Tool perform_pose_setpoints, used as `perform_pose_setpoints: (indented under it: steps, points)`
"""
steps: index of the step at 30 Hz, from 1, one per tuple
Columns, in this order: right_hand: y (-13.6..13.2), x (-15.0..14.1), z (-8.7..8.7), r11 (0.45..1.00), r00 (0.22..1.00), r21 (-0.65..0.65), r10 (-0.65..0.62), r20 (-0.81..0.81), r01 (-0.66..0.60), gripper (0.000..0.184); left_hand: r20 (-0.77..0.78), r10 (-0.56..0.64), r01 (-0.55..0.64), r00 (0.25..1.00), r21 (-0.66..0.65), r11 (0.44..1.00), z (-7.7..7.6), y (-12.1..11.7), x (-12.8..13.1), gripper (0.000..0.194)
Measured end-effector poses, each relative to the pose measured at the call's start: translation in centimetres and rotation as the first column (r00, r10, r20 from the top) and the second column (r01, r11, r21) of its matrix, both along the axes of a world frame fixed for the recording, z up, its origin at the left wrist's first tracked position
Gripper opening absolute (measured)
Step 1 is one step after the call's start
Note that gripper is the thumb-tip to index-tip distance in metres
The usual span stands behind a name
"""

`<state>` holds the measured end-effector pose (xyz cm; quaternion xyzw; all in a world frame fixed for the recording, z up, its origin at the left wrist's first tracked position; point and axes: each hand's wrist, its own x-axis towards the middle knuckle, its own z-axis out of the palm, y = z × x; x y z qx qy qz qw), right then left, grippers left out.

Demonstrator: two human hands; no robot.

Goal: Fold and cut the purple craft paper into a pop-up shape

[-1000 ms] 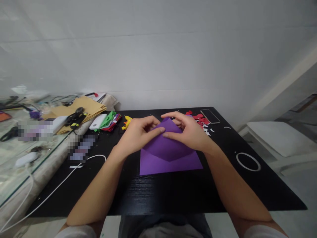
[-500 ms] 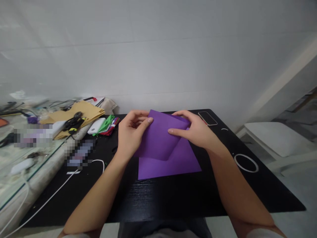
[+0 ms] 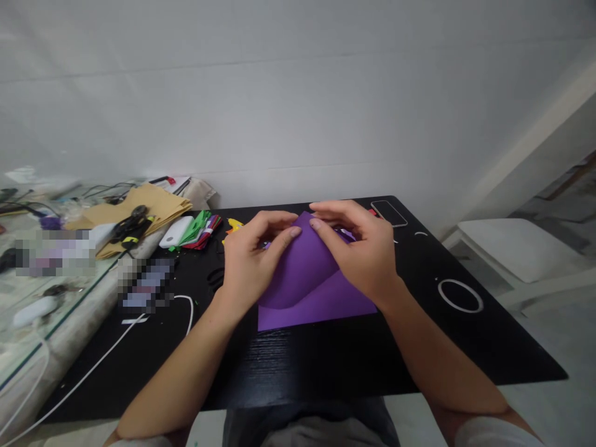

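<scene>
Between both hands is a raised sheet of purple paper (image 3: 302, 273), tilted, its top corner upward. My left hand (image 3: 256, 254) pinches it near that corner, thumb on the near face and fingers behind. Close beside it, my right hand (image 3: 361, 245) grips the same corner from the right, thumb in front. Another purple sheet (image 3: 321, 307) lies flat on the black table (image 3: 326, 366) under the raised one. Whether the two are joined is hidden. Behind my left hand, part of something yellow (image 3: 234, 225) shows, and the dark loop of what looks like scissors (image 3: 215, 278) lies beside my wrist.
On the left lie a bundle of coloured strips (image 3: 202, 230), a white device (image 3: 176, 232), a blurred-out phone (image 3: 151, 282) and a white cable (image 3: 116, 341). A glass-topped surface holds brown paper (image 3: 161, 208). To the right are a phone-shaped outline (image 3: 390, 213), a white ring (image 3: 460, 295) and a white stool (image 3: 505, 245).
My right hand has moved left along the paper to its top corner, close to my left hand. The raised sheet has turned and bends more. Something yellow now shows behind my left hand.
</scene>
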<state>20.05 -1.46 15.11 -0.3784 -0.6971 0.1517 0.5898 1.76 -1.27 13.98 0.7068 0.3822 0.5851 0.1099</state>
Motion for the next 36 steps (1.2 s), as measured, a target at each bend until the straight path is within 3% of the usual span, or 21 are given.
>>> perform_pose_setpoints:
  steps: [6,28,34,36]
  points:
    - [-0.15,0.01,0.02,0.999,0.999,0.027,-0.034,0.017,0.034,0.015,0.004,0.027,-0.027,1.0,0.049,0.998,-0.25,-0.05,0.15,0.019]
    - [-0.05,0.01,0.04,0.999,0.999,0.014,-0.037,-0.006,0.038,0.016,0.042,0.007,-0.008,0.999,0.014,1.0,-0.16,-0.24,0.38,0.016]
    - [0.12,0.01,-0.18,1.0,1.0,0.014,0.003,0.006,-0.003,0.014,0.18,-0.094,0.12,0.979,-0.138,0.983,0.37,-0.3,0.51,0.02]
    - [0.15,-0.13,-0.35,1.0,1.0,0.004,0.022,0.012,-0.022,0.013,0.162,-0.122,0.152,0.979,-0.191,0.97,0.52,-0.28,0.45,0.019]
